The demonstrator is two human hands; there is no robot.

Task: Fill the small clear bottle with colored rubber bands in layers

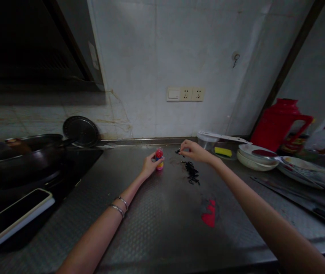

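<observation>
Dim kitchen, steel table [162, 228] against white tiled wall. Small bottle [159, 158] upright at far centre; left hand [150, 164] fingers wrapped round its body. Judged light, rigid, easily tipped; hold low on body. Right hand [194, 151] just right of it, fingertips pinched on dark shreds [191, 172], pile lying near. Shreds look soft, loose. Both arms extended forward, wrists low. Wok [22, 152] far left.

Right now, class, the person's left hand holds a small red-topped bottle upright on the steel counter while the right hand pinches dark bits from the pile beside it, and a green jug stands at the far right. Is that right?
Not quite. The head view shows the jug is red, not green. The rest holds: the left hand grips the small bottle upright on the counter, and the right hand pinches bits by the dark pile.
</observation>
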